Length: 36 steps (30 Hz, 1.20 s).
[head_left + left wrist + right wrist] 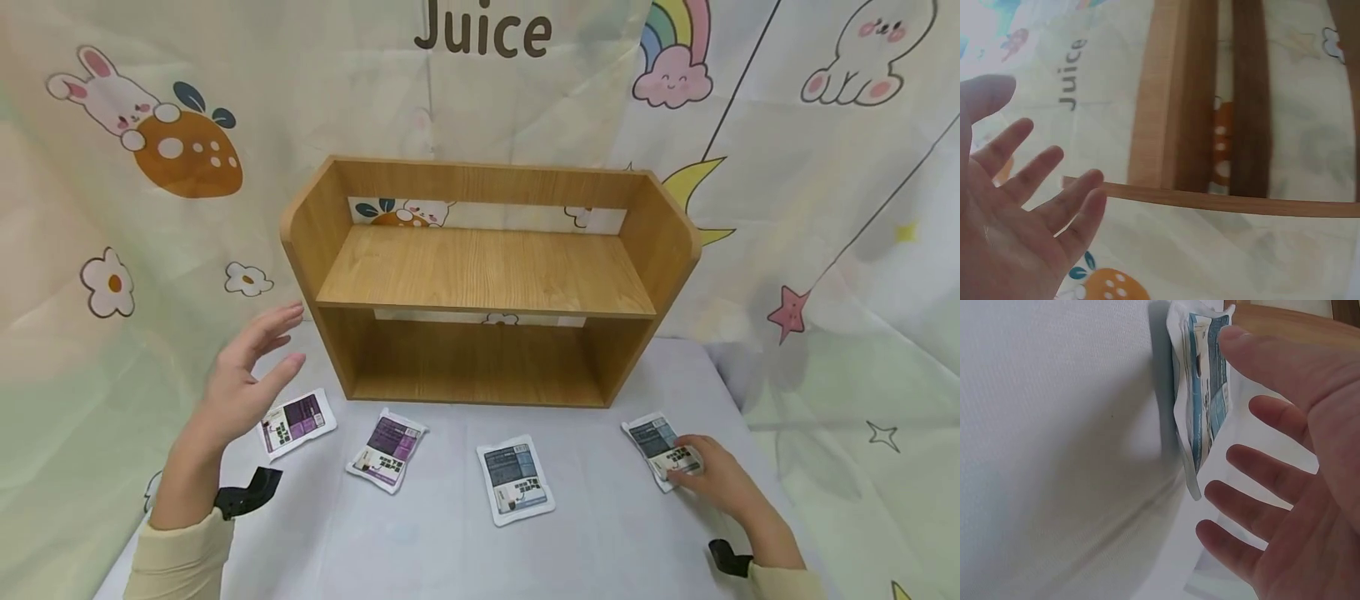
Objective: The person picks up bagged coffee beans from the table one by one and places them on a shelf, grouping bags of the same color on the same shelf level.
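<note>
While the white tabletop carries a two-tier wooden shelf | left hand raised, fingers loosely extended, beside shelf's left edge | right hand, fingers spread, ungripping, at blue-grey-labelled white packet near tabletop's right edge | gaps part it from shelf and similar neighbouring packet

- from the head, farthest back, we look forward and down at the shelf.
- from the left wrist, we look past the left hand at the shelf, our view turned sideways.
- from the right wrist, we face one packet close up.
- our head view shares the shelf with the left wrist, that packet with the right.
</note>
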Each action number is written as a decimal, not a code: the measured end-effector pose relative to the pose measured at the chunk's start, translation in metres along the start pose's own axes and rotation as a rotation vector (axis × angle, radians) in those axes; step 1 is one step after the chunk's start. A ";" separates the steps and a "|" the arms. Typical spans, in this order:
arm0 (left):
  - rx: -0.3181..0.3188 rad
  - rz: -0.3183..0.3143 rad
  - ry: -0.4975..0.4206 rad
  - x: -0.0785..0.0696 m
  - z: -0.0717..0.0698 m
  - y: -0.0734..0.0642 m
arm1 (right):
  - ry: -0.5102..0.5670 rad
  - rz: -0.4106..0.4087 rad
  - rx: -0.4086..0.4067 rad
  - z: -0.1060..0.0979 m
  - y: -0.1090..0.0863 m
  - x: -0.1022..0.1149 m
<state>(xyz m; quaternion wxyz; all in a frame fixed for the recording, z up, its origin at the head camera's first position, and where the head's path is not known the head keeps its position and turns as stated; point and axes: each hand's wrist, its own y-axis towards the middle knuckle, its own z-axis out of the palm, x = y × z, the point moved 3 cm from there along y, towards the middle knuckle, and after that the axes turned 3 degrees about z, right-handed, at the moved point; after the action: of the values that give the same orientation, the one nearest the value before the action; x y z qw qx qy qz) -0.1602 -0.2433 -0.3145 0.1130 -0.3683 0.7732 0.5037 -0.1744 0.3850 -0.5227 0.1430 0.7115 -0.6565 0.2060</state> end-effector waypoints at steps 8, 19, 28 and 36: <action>-0.165 0.029 0.031 -0.009 -0.016 0.053 | -0.011 -0.019 0.001 0.002 0.001 -0.003; 0.040 -0.219 -0.073 0.051 -0.028 0.106 | -0.007 -0.016 0.001 0.000 0.001 -0.003; 0.168 -0.334 -0.156 0.073 -0.023 0.121 | 0.051 -0.034 -0.002 0.004 0.000 -0.006; 0.130 -0.390 -0.184 0.089 -0.018 0.117 | 0.050 -0.027 -0.008 0.006 0.001 -0.006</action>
<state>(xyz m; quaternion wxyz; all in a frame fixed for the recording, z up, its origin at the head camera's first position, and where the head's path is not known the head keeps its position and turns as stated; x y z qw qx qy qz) -0.2997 -0.2736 -0.2733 0.3019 -0.4551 0.7048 0.4529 -0.1747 0.3873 -0.5312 0.1649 0.7145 -0.6437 0.2192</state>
